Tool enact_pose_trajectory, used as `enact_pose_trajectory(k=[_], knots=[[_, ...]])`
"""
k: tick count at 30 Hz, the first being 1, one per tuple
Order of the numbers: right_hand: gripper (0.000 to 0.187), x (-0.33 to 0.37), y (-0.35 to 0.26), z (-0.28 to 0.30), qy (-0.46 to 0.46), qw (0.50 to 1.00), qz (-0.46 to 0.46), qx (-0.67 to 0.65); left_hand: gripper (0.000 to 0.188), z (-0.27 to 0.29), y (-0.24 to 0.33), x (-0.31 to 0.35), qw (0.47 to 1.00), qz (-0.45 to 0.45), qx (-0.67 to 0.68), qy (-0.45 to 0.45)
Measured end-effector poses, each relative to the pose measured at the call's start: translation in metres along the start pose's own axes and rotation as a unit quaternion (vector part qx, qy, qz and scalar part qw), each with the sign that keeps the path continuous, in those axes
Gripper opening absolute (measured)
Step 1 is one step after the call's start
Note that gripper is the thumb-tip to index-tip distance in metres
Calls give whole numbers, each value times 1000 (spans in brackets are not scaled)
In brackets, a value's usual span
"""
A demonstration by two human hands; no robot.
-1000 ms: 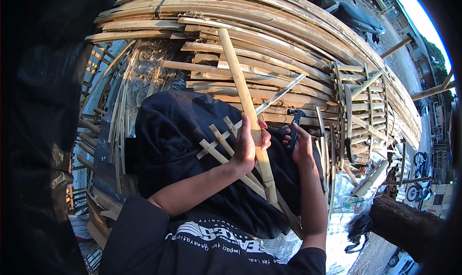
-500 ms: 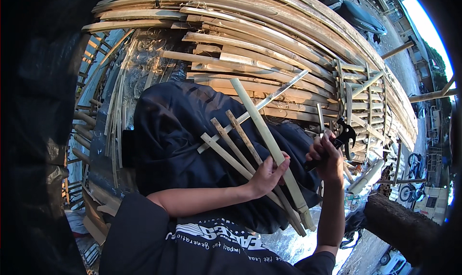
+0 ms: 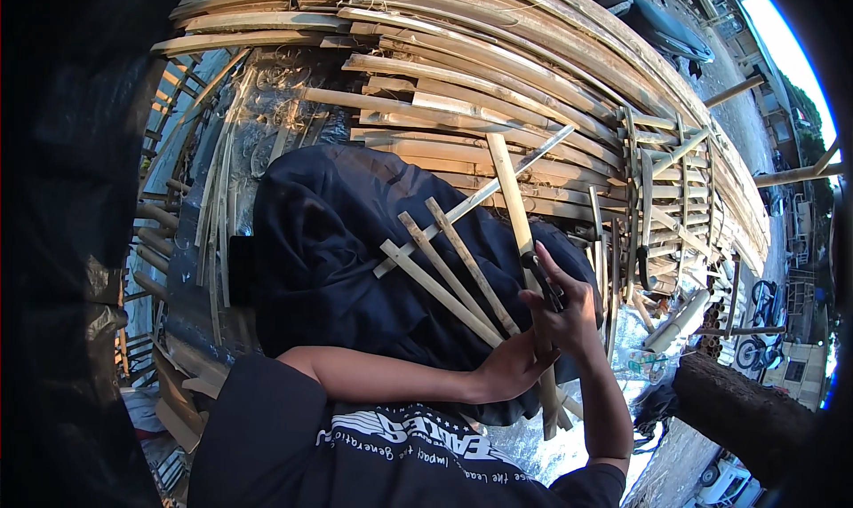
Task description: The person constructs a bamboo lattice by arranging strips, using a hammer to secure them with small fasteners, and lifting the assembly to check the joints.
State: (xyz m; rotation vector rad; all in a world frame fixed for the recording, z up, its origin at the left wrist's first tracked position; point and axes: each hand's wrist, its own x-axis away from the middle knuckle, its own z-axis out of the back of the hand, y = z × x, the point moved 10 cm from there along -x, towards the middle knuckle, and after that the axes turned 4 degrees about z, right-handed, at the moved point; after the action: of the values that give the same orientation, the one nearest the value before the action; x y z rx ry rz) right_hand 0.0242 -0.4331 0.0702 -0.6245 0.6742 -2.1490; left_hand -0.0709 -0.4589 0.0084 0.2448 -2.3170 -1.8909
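Note:
A fan-shaped frame of split bamboo strips [image 3: 442, 306] lies across my lap, with a thin crosspiece [image 3: 475, 199] over its spread upper ends. My left hand [image 3: 514, 366] is closed around the strips near their gathered lower end, its fingers partly hidden behind my right hand. One longer, wider strip [image 3: 509, 188] stands at the right of the fan. Against that strip, my right hand [image 3: 569, 317] grips a black claw hammer [image 3: 544, 281], seen foreshortened and partly covered by the fingers. The index finger points upward along the strip.
Long split bamboo pieces [image 3: 498, 64] are stacked ahead. A bamboo lattice [image 3: 675, 175] stands at the right, with a black-handled tool [image 3: 644, 264] beside it. Thick log [image 3: 742, 397] lies near my right arm. Thin strips [image 3: 213, 233] lie at left; motorbikes are parked far right.
My right hand has brought the hammer leftward and down onto the wide strip. That strip has turned more upright, its top shifting right. My left hand has slid lower, toward the strips' gathered end.

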Motion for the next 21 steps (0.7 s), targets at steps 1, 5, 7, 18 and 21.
enact_pose_trajectory(k=[1,5,7,18,21], knots=[[73,-1,-4,-1,23,999,46,-8,39,0,-5,1,999,33,-28,-18],[70,-7,5,-8,13,991,55,119,44,-15,-16,3,965,108,-142,-192],[71,-10,9,-7,8,987,50,151,45,-3,-4,7,956,62,-174,-230],[74,-20,25,-17,-58,969,13,238,40,194,52,-27,945,108,-284,-118],[73,-22,24,-21,-68,968,18,240,34,248,72,-42,950,70,-305,14]])
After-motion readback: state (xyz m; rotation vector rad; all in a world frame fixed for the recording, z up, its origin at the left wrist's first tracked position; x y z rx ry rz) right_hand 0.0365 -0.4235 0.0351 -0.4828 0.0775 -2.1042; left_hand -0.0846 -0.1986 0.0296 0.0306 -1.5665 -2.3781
